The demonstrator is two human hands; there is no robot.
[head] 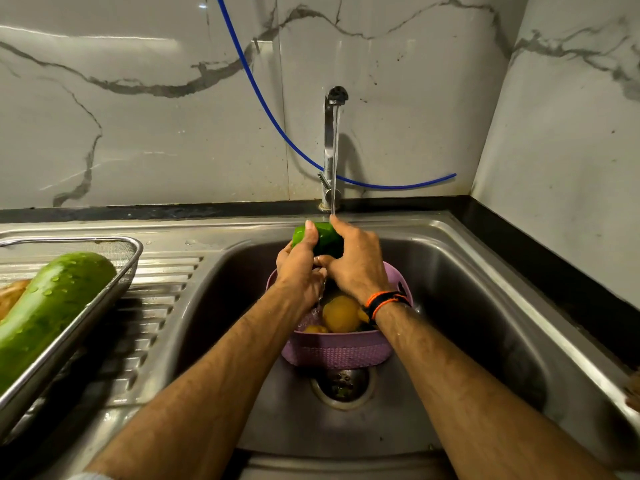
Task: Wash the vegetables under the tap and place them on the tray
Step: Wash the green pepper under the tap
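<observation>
From the head camera, both hands meet over the steel sink (485, 306), under the tap (330, 147), whose thin stream of water (335, 161) runs down onto them. The left hand (301, 268) and the right hand (356, 261) both have their fingers curled round a green vegetable (323, 239), so each grip is grasping it; the left thumb lies across its top and the right fingers wrap its far side. The vegetable sits just above the back rim of a purple basket (336, 351) that stands in the sink bowl, right beside the drain (341, 384). Inside the basket lie yellow-orange vegetables (341, 313), wet. A black and orange band (386, 301) circles the right wrist.

To the left, a metal tray (69, 327) rests on the ribbed draining board (152, 306). On it lies a long pale green gourd (45, 306) beaded with water drops, and beside that a brownish vegetable (12, 294), only partly in view. A blue hose (277, 129) curves across the marble wall (138, 116) behind the tap
</observation>
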